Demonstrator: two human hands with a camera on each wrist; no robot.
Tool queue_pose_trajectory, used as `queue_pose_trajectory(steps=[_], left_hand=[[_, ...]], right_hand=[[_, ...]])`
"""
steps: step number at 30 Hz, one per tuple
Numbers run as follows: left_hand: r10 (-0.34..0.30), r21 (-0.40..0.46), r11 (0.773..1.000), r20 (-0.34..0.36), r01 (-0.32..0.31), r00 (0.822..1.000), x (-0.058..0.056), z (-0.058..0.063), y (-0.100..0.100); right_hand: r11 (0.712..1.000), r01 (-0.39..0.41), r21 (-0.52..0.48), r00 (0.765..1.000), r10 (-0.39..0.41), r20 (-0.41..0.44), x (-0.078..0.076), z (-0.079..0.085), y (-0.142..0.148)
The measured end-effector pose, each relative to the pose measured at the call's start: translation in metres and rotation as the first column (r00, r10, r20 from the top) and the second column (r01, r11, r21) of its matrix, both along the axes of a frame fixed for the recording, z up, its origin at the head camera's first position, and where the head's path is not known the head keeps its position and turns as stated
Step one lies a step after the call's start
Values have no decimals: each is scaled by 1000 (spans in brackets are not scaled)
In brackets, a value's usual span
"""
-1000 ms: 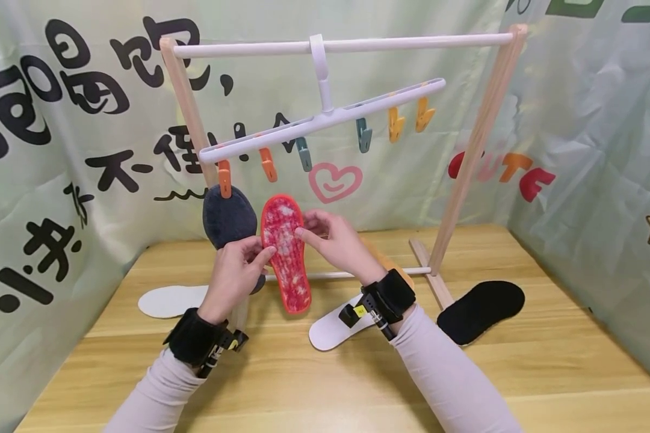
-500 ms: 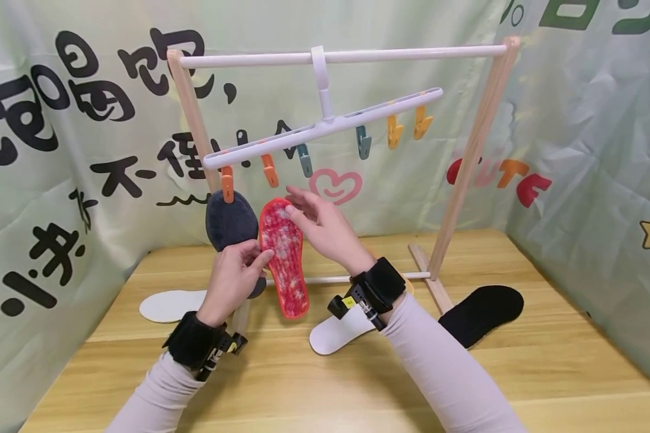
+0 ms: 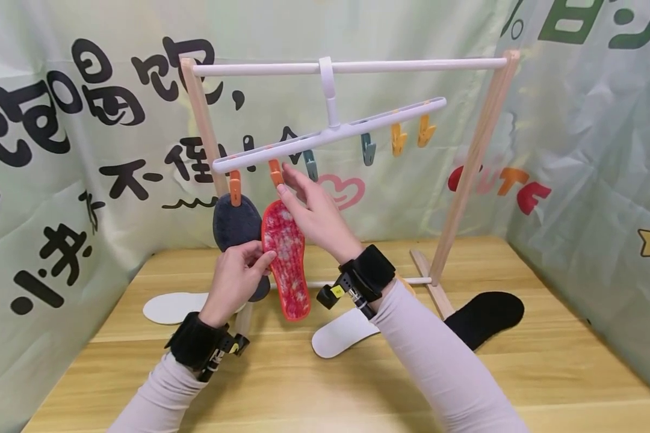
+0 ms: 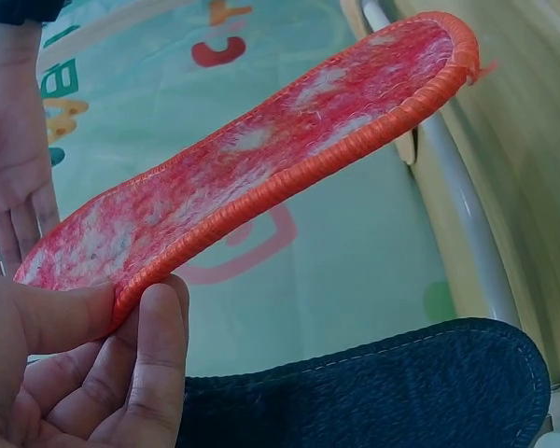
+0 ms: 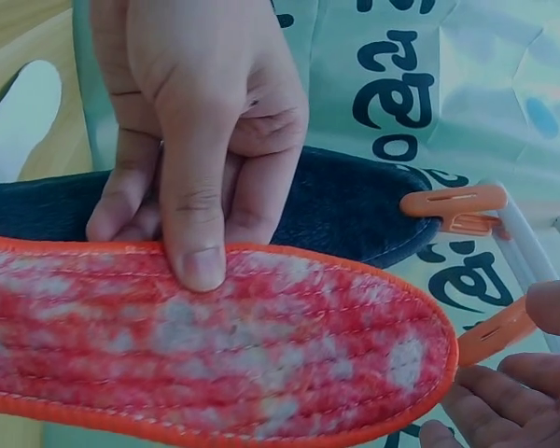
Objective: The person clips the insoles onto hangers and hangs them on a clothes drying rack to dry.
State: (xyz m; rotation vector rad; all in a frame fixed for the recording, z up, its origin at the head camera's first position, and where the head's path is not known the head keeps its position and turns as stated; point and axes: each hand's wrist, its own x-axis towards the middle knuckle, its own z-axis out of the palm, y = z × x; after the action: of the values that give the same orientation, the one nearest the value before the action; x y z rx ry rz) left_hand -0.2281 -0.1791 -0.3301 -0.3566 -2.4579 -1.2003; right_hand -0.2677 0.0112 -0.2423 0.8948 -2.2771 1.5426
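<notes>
Between the thumb and fingers of my left hand [image 3: 238,270] a red-and-white insole with an orange edge [image 3: 286,264] is pinched by its side. It hangs toe-up in the air, its top end close under an orange clothespin [image 3: 275,172]. My right hand [image 3: 319,210] is raised at that clothespin, fingers spread loosely. In the right wrist view its thumb overlaps the end of the orange clothespin [image 5: 497,334], with the fingers [image 5: 504,397] extended below. Behind the left hand a dark blue insole [image 3: 235,222] hangs from another orange clothespin [image 3: 235,187].
A white hanger [image 3: 330,133], tilted up to the right, hooks over the rod of a wooden rack [image 3: 471,168]. Blue-grey clothespins [image 3: 368,150] and yellow clothespins [image 3: 398,141] hang along it. On the table lie white insoles [image 3: 343,334] and a black insole [image 3: 487,316].
My right hand has let go of the red insole's side and moved up to the second orange clothespin. The left hand keeps its pinch on the insole. The head view has shifted slightly.
</notes>
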Motion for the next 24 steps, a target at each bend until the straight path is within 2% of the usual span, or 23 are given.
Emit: queue_pose_trajectory(steps=[10, 24], left_hand=[[2, 24, 1000, 23, -2, 1000, 1, 2, 0], [8, 26, 1000, 2, -8, 1000, 1, 2, -2]], right_hand=[[996, 3, -94, 1000, -3, -1, -2, 12, -7], [994, 21, -103, 1000, -21, 0, -4, 17, -11]])
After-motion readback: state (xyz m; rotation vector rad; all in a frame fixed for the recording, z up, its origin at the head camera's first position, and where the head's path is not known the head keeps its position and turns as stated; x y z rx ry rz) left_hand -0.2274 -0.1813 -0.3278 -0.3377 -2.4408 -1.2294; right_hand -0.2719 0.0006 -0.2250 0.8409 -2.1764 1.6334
